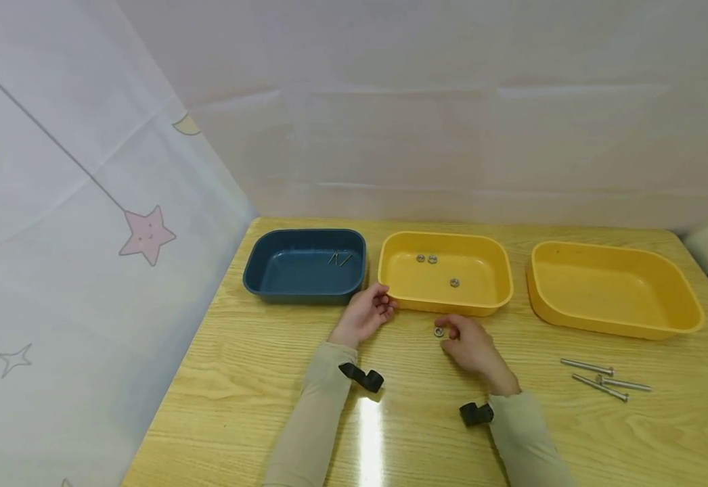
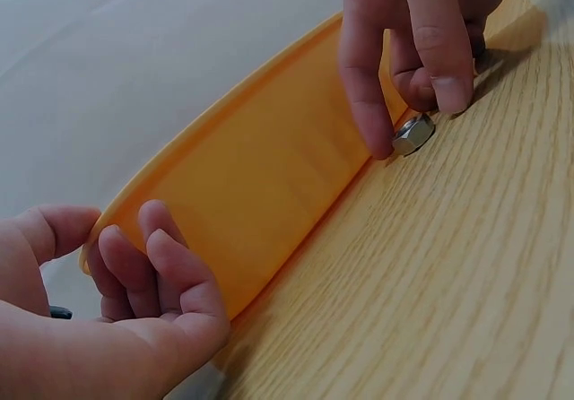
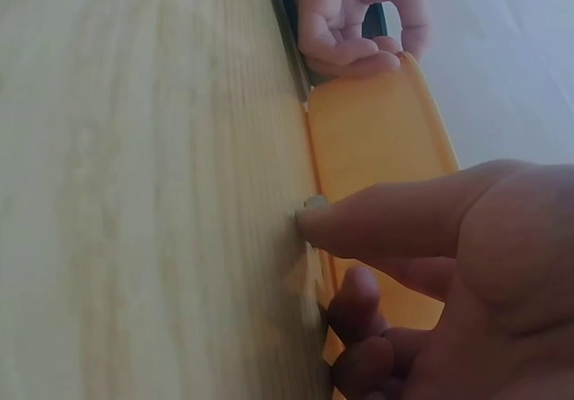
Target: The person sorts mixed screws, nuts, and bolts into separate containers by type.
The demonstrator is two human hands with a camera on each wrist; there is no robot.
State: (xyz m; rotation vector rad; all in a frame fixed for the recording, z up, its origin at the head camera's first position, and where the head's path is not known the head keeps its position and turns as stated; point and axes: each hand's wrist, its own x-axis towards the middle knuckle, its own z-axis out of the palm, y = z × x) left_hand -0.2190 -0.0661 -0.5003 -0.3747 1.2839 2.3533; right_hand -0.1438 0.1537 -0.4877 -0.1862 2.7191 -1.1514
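A yellow tray [image 1: 445, 304] stands in the middle of the table with several metal nuts [image 1: 432, 259] in it. My left hand [image 1: 366, 314] holds its near left corner, thumb at the rim and fingers curled against the outer wall, as the left wrist view shows. Just in front of the tray, one hex nut [image 2: 414, 136] lies on the wood. My right hand [image 1: 470, 345] reaches down over it, with a fingertip at the nut's side and the thumb slightly apart from it. In the right wrist view the thumb [image 3: 377, 225] hides most of the nut.
To the left is a dark blue tray [image 1: 305, 299] with a few thin brass-coloured pins [image 1: 345, 260]. Another yellow tray [image 1: 616, 325] stands at the right. Several long bolts [image 1: 587, 367] lie on the table [image 1: 256, 379] in front of it. A cloth backdrop hangs behind.
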